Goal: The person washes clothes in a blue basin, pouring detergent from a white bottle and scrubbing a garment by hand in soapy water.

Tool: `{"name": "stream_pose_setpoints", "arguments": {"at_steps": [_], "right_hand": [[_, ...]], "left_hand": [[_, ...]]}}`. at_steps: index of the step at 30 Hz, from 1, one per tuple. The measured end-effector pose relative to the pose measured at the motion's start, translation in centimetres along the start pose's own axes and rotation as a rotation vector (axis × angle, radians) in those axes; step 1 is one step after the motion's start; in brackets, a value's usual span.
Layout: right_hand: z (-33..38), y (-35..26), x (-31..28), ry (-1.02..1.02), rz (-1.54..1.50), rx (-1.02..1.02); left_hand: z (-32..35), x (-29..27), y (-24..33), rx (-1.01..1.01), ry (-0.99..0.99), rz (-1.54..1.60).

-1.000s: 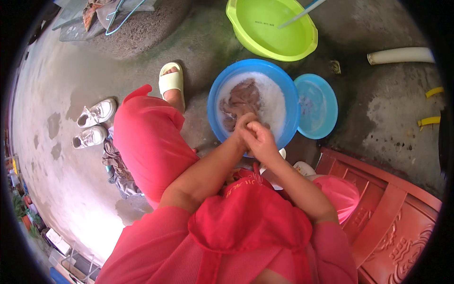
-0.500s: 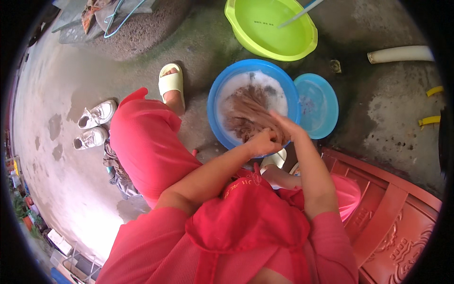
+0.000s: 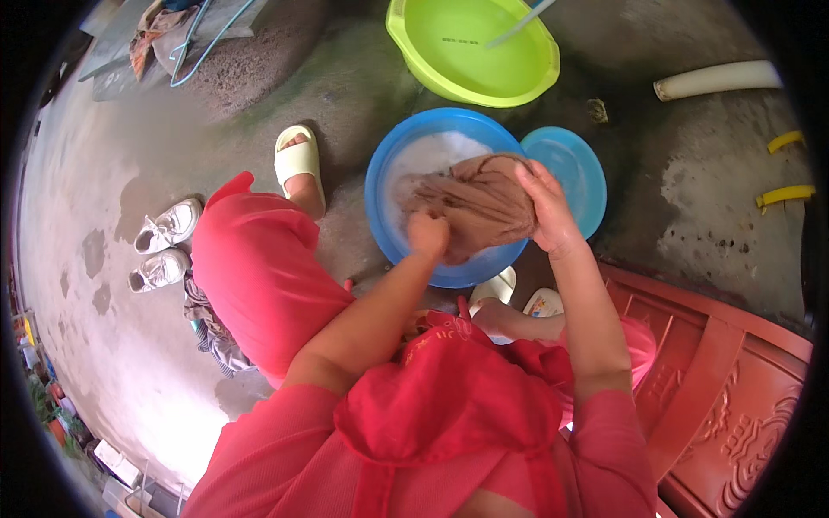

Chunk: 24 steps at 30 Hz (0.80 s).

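Note:
A wet brown cloth [image 3: 471, 203] is stretched over a blue basin [image 3: 384, 181] of soapy white water. My left hand [image 3: 427, 235] grips the cloth's near edge at the basin's front rim. My right hand [image 3: 542, 207] clutches the cloth's right side, at the rim next to a smaller light-blue basin [image 3: 572, 168]. I sit low in red clothes, with my knee to the left of the basin and my foot in a pale sandal [image 3: 298, 160].
A lime-green basin [image 3: 471, 47] with a stick in it stands beyond the blue one. A pair of white shoes [image 3: 164, 246] lies at left on wet concrete. A red carved panel [image 3: 734, 371] is at right, a white pipe [image 3: 717, 79] at top right.
My hands, clasped together over the basin a second ago, have spread apart. The brown cloth has been pulled out wide between them.

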State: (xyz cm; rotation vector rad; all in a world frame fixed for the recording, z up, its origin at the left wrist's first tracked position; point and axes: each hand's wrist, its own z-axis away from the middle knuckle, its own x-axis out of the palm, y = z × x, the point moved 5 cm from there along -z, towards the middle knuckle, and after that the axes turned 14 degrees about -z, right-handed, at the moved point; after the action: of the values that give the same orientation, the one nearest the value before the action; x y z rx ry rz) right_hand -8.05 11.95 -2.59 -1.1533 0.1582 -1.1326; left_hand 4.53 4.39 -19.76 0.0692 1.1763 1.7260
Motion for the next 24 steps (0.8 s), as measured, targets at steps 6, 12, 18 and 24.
{"name": "stream_pose_setpoints", "arguments": {"at_steps": [6, 12, 18, 24], "right_hand": [[3.6, -0.9, 8.3, -0.239, 0.273, -0.017], [4.7, -1.1, 8.3, -0.207, 0.074, 0.015], [5.4, 1.5, 10.9, -0.291, -0.018, 0.075], [1.9, 6.8, 5.2, -0.321, 0.467, 0.003]], "left_hand": [[-1.2, -1.5, 0.9, 0.072, 0.296, 0.072], [-2.0, 0.0, 0.1, -0.196, -0.564, 0.291], [-1.7, 1.4, 2.4, 0.494, -0.348, -0.172], [3.4, -2.7, 10.0, 0.985, -0.176, -0.639]]}}
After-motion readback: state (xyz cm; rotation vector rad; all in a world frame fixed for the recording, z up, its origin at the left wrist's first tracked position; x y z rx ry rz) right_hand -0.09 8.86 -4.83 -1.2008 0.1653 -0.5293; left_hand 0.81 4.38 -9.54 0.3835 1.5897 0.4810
